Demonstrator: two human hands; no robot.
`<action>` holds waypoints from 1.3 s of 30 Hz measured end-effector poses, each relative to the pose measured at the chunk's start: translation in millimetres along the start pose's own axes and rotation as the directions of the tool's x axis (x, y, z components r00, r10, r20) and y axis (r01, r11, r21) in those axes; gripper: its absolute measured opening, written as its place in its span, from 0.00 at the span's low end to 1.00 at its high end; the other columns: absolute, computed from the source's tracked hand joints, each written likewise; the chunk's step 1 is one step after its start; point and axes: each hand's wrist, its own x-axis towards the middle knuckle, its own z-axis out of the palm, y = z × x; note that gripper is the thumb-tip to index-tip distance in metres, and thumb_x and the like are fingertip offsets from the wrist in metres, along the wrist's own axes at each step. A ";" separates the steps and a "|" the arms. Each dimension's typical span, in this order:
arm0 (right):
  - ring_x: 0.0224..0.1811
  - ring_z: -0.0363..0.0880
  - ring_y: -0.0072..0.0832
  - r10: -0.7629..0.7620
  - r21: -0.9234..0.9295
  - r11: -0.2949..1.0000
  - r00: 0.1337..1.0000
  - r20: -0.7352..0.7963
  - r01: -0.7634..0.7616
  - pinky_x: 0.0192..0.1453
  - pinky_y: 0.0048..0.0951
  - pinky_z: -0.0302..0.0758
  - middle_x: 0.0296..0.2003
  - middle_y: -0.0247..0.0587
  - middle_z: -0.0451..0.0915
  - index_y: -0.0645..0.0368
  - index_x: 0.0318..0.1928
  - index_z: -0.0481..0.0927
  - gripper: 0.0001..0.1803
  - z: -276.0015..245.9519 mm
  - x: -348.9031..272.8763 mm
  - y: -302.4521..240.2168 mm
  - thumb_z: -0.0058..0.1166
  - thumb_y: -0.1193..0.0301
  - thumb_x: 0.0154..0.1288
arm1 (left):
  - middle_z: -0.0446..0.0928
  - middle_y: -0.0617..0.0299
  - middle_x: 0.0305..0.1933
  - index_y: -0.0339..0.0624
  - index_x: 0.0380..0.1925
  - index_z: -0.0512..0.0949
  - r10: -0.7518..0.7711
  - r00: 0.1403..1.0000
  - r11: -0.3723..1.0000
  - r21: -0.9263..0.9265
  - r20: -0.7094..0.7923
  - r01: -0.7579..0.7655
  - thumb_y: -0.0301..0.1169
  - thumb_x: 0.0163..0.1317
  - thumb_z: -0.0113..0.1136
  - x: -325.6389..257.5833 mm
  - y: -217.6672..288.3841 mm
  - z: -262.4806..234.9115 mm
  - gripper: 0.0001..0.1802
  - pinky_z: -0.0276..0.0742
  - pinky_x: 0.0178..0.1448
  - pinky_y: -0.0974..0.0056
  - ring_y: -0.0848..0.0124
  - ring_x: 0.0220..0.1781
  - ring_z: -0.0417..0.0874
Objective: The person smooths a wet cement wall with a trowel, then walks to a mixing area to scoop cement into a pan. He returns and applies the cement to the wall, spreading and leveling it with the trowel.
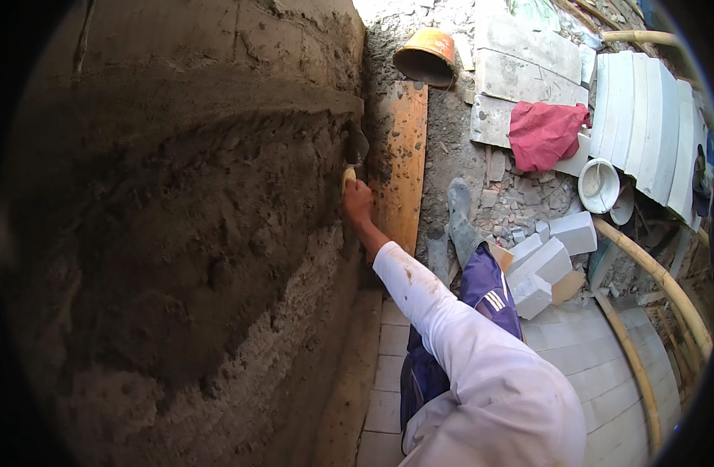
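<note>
My right hand (358, 204), at the end of a white, mud-stained sleeve, is closed around the pale handle of a trowel (357, 146). The trowel's blade is at the right edge of a wall (217, 210) covered in rough, dark, wet-looking mortar. Just right of the hand lies a wooden plank (407, 148) spotted with lumps of mortar. My left hand does not show.
An orange bucket (441, 43) sits beyond the plank. To the right are pale slabs (528, 66) with a red cloth (543, 132), a white pail (598, 185), light blocks (547, 265), rubble and bamboo poles (668, 284). My boots (462, 214) stand beside the plank.
</note>
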 end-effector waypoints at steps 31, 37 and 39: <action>0.28 0.76 0.22 0.002 0.660 0.543 0.787 0.617 -0.519 0.25 0.22 0.73 0.37 0.33 0.79 0.50 0.63 0.70 0.24 -285.9 -26.6 -25.8 0.50 0.51 0.76 | 0.68 0.38 0.65 0.31 0.64 0.68 0.043 0.998 0.890 0.455 -0.050 -0.016 0.55 0.80 0.34 44.1 -68.9 -15.2 0.36 0.62 0.70 0.39 0.40 0.64 0.69; 0.26 0.76 0.18 -0.119 0.723 0.691 0.989 0.088 0.019 0.25 0.21 0.75 0.35 0.34 0.79 0.53 0.64 0.70 0.25 -388.5 2.7 -37.3 0.53 0.54 0.76 | 0.68 0.38 0.65 0.31 0.64 0.68 0.022 0.997 0.908 0.418 -0.072 0.010 0.55 0.80 0.35 37.7 -53.4 -21.3 0.36 0.62 0.70 0.39 0.40 0.64 0.69; 0.26 0.77 0.18 -0.189 0.629 0.753 0.979 -0.075 0.194 0.26 0.21 0.76 0.34 0.34 0.79 0.54 0.66 0.71 0.25 -406.5 11.7 -35.0 0.52 0.57 0.77 | 0.68 0.38 0.65 0.31 0.64 0.68 0.025 0.997 0.909 0.417 -0.074 0.009 0.55 0.80 0.36 36.9 -53.7 -19.9 0.36 0.62 0.69 0.39 0.40 0.64 0.69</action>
